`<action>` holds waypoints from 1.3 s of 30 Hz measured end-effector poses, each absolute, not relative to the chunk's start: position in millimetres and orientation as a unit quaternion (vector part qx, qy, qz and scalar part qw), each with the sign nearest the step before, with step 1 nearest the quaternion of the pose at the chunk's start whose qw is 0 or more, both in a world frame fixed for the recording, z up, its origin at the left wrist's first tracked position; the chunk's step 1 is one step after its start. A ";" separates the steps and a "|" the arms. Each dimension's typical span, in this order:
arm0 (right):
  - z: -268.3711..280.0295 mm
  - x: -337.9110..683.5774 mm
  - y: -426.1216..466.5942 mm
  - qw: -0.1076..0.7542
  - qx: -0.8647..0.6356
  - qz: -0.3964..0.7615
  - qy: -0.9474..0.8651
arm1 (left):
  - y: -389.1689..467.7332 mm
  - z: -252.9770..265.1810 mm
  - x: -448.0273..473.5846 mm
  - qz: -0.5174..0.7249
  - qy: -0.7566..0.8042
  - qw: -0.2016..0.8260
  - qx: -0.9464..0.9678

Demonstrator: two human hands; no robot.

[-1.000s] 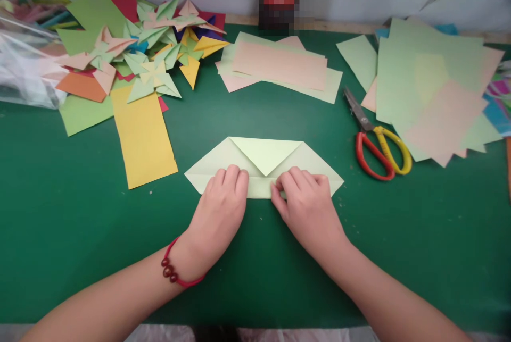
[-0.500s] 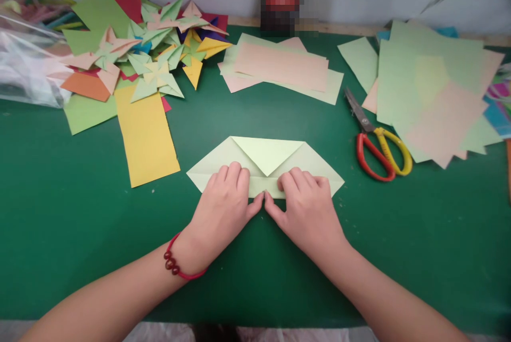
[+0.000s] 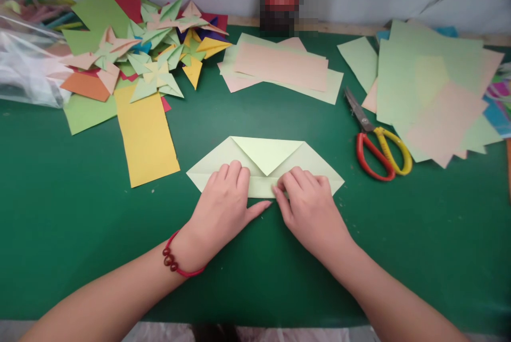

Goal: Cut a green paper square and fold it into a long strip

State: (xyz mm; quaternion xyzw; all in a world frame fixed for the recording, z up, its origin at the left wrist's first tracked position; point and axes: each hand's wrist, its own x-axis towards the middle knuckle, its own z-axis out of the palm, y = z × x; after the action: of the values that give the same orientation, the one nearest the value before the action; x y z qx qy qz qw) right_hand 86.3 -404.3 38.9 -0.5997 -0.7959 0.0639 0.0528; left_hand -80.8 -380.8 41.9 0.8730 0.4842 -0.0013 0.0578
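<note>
A light green sheet of origami paper (image 3: 265, 153) lies folded into a long six-sided shape, with a triangular flap pointing down from its top edge. My left hand (image 3: 225, 195) presses on its left part with curled fingers, the thumb stretched out just below the bottom edge. On the right part rests my right hand (image 3: 305, 198), fingers bent and thumb drawn up close to the forefinger at the lower edge. Both hands hide portions of the paper's lower half. Around my left wrist is a red cord bracelet (image 3: 171, 261) with dark beads.
Scissors (image 3: 377, 142) with red and yellow handles lie to the right, beside stacked pastel sheets (image 3: 431, 86). Pink and green strips (image 3: 283, 68) lie behind. At left are a yellow sheet (image 3: 147, 142), folded paper pieces (image 3: 155, 73) and a clear plastic bag (image 3: 32, 65).
My thumbs have parted from the middle of the bottom edge. The right thumb has risen toward its forefinger, while the left one now reaches farther right. The paper stays in place.
</note>
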 end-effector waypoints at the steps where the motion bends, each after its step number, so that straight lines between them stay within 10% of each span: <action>1: 38.6 86.2 -404.4 0.054 -0.599 0.061 -0.796 | -380.9 42.4 -81.1 -0.001 0.485 0.065 0.872; 39: 36.7 70.5 -408.5 0.026 -0.644 -0.001 -0.764 | -378.2 40.6 -77.7 -0.013 0.485 0.018 0.874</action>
State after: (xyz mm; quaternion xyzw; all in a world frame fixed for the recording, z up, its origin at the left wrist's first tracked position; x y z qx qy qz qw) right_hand 70.5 -408.5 36.7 -0.6443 -0.7643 -0.0008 0.0259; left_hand -77.7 -378.2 40.6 0.8743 0.4849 -0.0128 0.0182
